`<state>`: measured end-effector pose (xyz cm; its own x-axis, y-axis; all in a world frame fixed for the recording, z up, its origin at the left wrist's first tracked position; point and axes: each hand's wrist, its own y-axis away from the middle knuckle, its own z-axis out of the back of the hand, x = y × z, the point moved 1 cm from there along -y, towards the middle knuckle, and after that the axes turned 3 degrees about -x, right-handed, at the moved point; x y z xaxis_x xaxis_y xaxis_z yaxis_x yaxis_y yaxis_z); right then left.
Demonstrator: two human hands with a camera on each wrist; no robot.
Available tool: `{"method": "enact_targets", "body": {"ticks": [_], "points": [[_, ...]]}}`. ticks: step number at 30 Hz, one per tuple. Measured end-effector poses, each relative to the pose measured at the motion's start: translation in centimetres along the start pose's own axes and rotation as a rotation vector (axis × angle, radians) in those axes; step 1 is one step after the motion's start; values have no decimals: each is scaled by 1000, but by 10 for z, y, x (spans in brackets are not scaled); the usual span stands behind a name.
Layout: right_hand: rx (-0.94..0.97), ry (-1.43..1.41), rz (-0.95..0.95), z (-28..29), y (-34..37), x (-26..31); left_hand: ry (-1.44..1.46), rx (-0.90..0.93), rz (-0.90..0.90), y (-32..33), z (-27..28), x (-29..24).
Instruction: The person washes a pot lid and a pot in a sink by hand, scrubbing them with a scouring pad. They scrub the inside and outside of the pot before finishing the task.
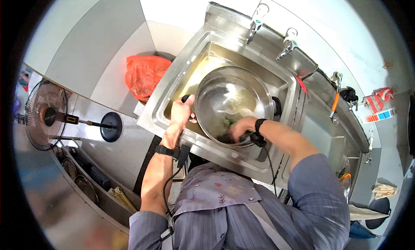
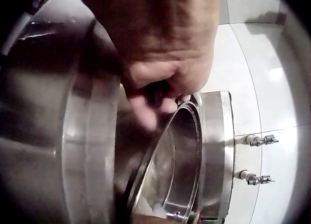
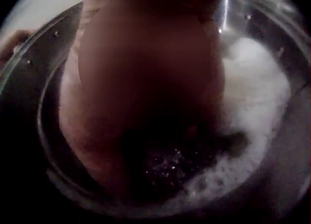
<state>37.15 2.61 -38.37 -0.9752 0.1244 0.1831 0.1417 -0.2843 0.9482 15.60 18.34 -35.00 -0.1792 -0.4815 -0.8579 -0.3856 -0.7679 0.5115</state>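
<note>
A large round steel pot (image 1: 233,92) sits tilted in the sink basin (image 1: 186,92), with foamy water (image 3: 252,83) inside. My left hand (image 1: 183,110) grips the black handle (image 1: 186,98) on the pot's left side. In the left wrist view, that hand's fingers (image 2: 146,114) curl round the handle beside the rim. My right hand (image 1: 243,128) reaches down into the pot, low against its near wall. Something green (image 1: 229,121) shows next to its fingers; I cannot tell what the hand holds. The other black handle (image 1: 276,106) stands free on the right.
Taps (image 1: 257,23) line the wall behind the sink. A second basin (image 1: 320,125) adjoins on the right. An orange plastic bag (image 1: 147,76) stands left of the sink, and a fan (image 1: 47,116) is farther left. Cables run from both wrists.
</note>
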Motion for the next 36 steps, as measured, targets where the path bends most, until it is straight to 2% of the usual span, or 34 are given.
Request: {"method": "enact_targets", "body": {"ticks": [3,5,7,9,11,13,15,18,19,21,23,25,26,27,29,33,36], "points": [[53,375,-153,-5,-6,-61,-55,-6,11,0,0,-3],[-247,445,-301,17,53,-59,-61,-17,-13,-5,-2,2],[-383,573,-347,36,84,-61,-24,-32,-39,-7,-6,1],[-573,524,-365,42,96,-80,10,-48,-62,-6,-6,4],[-608,485,-379,46,111,-90,122,-52,-108,-8,-4,0],[-923,282,-248,46,126,-93,46,-78,-173,-10,3,-6],[-862,196,-202,52,133,-93,36,-114,-164,-11,8,-10],[-982,-37,-80,48,140,-79,88,-81,-220,-7,12,-13],[-987,-38,-81,46,144,-75,86,-79,-224,-6,13,-13],[-978,-283,16,38,164,-59,59,-77,-242,-2,11,-14],[-919,-314,-64,34,191,-43,43,-103,-237,-2,10,-13],[-825,-351,44,20,207,-39,84,-107,-235,-9,11,-8],[-743,-282,12,11,203,-48,96,-116,-241,-13,11,-5],[-746,-282,8,5,205,-45,97,-111,-243,-16,11,-3],[-540,-321,-1,-14,208,-35,147,-135,-210,-21,10,-1],[-480,-96,-18,-68,145,-51,124,-184,-212,-16,10,-7],[-370,9,-98,-74,127,-30,200,-165,-242,-21,10,-4]]}}
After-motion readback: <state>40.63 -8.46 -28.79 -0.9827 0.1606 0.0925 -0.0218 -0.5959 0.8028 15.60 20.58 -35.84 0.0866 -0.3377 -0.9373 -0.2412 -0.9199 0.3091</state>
